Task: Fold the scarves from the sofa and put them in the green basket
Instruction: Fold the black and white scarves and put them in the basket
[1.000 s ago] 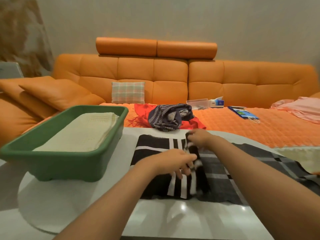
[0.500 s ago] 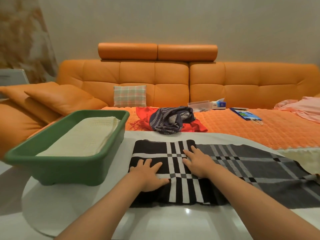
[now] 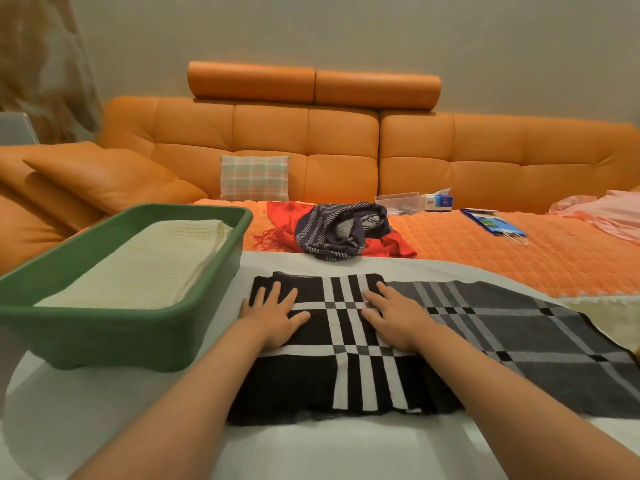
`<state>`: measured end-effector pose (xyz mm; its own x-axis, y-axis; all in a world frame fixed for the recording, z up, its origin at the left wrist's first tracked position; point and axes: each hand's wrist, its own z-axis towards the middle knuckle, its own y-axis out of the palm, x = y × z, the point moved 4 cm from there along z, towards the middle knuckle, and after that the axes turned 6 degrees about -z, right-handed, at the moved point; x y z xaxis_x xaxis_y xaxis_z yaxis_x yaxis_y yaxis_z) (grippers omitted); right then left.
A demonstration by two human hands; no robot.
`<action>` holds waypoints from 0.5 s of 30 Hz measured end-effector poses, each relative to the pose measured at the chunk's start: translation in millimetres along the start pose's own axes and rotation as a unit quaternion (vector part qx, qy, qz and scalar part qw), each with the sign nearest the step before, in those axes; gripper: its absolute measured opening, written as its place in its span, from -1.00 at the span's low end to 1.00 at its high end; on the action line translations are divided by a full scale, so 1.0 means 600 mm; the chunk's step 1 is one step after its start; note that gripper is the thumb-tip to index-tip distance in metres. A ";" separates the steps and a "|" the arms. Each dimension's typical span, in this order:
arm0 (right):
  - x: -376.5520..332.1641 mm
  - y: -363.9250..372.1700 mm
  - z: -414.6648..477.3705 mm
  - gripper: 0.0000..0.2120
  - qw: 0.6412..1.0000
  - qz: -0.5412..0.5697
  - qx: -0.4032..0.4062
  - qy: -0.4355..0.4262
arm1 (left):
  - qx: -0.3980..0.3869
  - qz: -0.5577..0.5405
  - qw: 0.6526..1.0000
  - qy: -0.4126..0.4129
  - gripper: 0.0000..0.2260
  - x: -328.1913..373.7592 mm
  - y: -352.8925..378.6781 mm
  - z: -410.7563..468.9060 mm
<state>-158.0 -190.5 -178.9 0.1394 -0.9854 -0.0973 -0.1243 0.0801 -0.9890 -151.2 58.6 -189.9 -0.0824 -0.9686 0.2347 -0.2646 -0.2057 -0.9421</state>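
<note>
A black, white and grey checked scarf (image 3: 349,372) lies flat on the white table, its black end folded over on the left and its grey part stretching right. My left hand (image 3: 273,317) and my right hand (image 3: 394,320) both press flat on the folded black end, fingers spread. The green basket (image 3: 114,327) stands on the table to the left and holds a folded cream scarf (image 3: 145,261). On the sofa seat behind lie a crumpled navy striped scarf (image 3: 339,230) and a red scarf (image 3: 284,216) under it.
The orange sofa (image 3: 346,154) runs along the far side with a checked cushion (image 3: 254,177), a clear box (image 3: 398,200), a tissue box (image 3: 440,199), a blue packet (image 3: 491,225) and pink cloth (image 3: 609,213). The white table (image 3: 104,420) shows bare surface in front.
My hands let go of the scarf's bunched fold and now lie flat on it. The black end has been laid smooth, and my left hand slid left across it.
</note>
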 end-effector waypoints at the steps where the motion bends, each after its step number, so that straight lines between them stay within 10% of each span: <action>1: 0.003 0.000 -0.001 -0.45 1.000 -0.002 0.001 0.005 | 0.013 0.000 1.000 0.006 -0.40 -0.008 -0.004 0.008; 9: -0.015 -0.006 -0.037 -0.45 1.000 -0.023 0.011 -0.015 | 0.172 0.150 0.972 0.051 -0.57 0.007 -0.036 -0.008; 15: -0.004 -0.013 -0.077 -0.41 0.998 0.058 0.005 0.000 | 0.137 -0.007 0.967 0.217 -0.58 0.141 -0.023 -0.088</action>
<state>-202.9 -195.9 -165.5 0.1245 -0.9697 -0.2103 -0.1298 0.1942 -0.9723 -205.2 -12.9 -144.4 -0.4916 -0.8281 0.2694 -0.0098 -0.3041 -0.9526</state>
